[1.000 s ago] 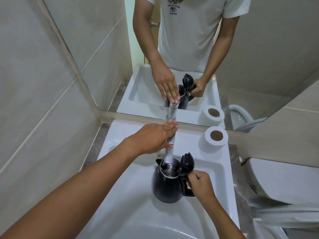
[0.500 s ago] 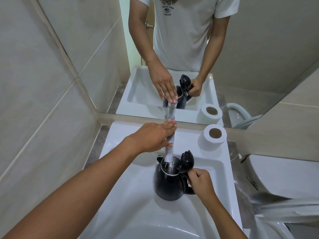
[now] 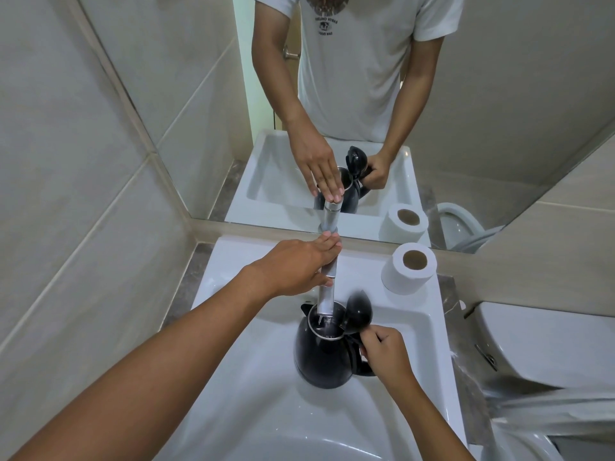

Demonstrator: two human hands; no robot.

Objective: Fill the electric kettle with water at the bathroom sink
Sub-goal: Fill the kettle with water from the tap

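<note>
A black electric kettle (image 3: 321, 356) stands in the white sink (image 3: 259, 394) with its lid (image 3: 358, 312) flipped up. Its steel-rimmed mouth sits right under the spout of the chrome tap (image 3: 327, 294). A thin stream of water falls from the spout into the kettle. My right hand (image 3: 387, 352) grips the kettle's handle. My left hand (image 3: 299, 266) lies flat over the tap's top lever, fingers together and stretched toward the mirror.
A toilet paper roll (image 3: 409, 267) stands on the sink's back right corner. A white toilet tank (image 3: 549, 347) is at the right. The mirror (image 3: 366, 111) above the sink reflects me and the kettle. Tiled wall closes the left side.
The view has shifted slightly. My left hand stays on the tap and my right hand keeps the kettle under the spout.
</note>
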